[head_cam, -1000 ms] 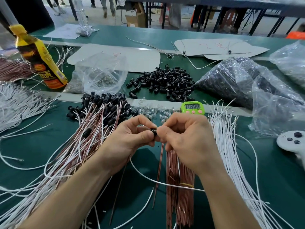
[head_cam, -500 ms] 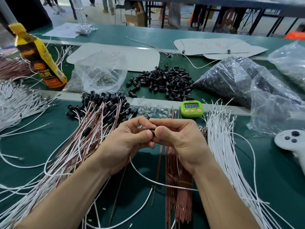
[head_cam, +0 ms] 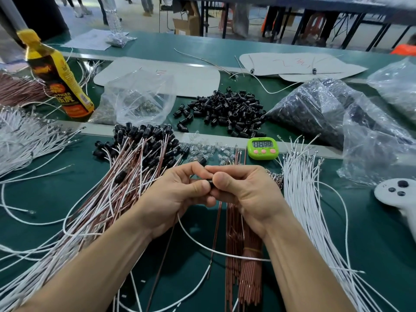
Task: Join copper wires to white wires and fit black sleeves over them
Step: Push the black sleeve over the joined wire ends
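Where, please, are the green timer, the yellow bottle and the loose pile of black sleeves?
green timer [head_cam: 263, 147]: head view, on its front, between display and buttons.
yellow bottle [head_cam: 60, 86]: head view, on the label at mid-body.
loose pile of black sleeves [head_cam: 227, 111]: head view, on the heap's middle.

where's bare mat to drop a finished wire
Bare mat lies right of the white wires, below the white controller. Thinner room between the sleeved bundle and the left wire pile. Crowded around the copper wires.
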`<move>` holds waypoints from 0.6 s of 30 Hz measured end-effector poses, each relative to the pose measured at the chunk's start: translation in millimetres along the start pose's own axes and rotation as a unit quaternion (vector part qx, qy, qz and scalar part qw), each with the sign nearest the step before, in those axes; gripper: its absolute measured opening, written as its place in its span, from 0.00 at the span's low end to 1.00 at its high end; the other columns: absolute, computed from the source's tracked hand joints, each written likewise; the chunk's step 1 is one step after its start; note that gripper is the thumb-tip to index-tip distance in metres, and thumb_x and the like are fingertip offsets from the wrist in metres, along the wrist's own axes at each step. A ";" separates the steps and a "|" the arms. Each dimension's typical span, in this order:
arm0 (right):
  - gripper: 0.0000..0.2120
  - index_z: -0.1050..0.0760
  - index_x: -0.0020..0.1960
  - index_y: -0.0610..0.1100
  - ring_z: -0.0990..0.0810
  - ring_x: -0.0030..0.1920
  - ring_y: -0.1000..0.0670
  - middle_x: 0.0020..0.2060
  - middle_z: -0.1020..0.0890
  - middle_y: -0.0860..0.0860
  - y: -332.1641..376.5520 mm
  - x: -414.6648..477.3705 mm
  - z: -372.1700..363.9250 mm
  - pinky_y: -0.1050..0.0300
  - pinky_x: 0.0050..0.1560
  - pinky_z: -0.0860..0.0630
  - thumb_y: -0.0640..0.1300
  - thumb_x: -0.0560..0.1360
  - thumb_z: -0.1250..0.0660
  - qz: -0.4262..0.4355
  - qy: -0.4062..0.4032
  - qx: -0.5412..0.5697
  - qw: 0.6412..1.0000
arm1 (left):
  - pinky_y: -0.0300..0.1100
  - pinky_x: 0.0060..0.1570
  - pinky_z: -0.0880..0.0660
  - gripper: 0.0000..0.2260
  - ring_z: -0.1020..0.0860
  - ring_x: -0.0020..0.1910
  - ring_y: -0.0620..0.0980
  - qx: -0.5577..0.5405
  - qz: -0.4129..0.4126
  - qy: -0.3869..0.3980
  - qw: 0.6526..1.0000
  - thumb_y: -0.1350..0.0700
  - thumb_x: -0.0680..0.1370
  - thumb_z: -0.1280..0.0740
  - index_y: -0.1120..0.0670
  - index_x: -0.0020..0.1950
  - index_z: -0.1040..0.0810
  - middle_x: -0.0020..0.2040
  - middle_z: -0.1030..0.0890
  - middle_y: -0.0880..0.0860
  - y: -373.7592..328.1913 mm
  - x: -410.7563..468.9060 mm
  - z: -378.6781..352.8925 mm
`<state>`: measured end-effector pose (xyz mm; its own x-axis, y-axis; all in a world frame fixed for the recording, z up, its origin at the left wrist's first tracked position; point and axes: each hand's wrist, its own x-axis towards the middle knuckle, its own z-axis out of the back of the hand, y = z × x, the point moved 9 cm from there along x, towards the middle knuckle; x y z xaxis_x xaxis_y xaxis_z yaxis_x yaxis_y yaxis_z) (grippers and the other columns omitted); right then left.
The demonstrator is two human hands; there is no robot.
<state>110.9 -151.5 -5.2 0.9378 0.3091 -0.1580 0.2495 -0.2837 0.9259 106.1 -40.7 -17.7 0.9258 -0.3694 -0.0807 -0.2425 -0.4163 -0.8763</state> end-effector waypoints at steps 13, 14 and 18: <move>0.16 0.13 0.50 0.40 0.17 0.37 0.52 0.39 0.14 0.45 -6.9 2.1 10.5 0.59 0.40 0.18 0.41 0.85 0.39 -0.035 -0.070 0.039 0.996 | 0.38 0.43 0.18 0.10 0.15 0.37 0.47 0.075 0.008 -0.086 0.993 0.54 0.76 0.33 0.58 0.52 0.22 0.42 0.14 0.56 5.7 10.3 9.2; 0.16 0.12 0.48 0.40 0.18 0.35 0.52 0.38 0.15 0.45 -7.7 2.4 9.8 0.59 0.38 0.19 0.41 0.84 0.38 -0.038 -0.076 0.048 0.995 | 0.38 0.43 0.18 0.11 0.16 0.37 0.47 0.075 0.009 -0.083 0.994 0.53 0.75 0.33 0.59 0.51 0.22 0.42 0.14 0.56 6.1 10.2 8.5; 0.12 0.12 0.45 0.39 0.21 0.32 0.52 0.35 0.18 0.43 -13.4 6.0 10.9 0.59 0.34 0.19 0.40 0.81 0.34 -0.047 -0.079 0.076 0.993 | 0.37 0.41 0.18 0.07 0.17 0.34 0.46 0.066 0.000 -0.076 0.995 0.55 0.74 0.32 0.58 0.47 0.22 0.40 0.15 0.57 6.3 9.0 5.0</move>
<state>115.8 -155.7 -22.3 0.9316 0.1981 -0.3048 0.3605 -0.3969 0.8441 114.3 -42.5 -26.4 0.9614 -0.2350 -0.1430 -0.2117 -0.3002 -0.9301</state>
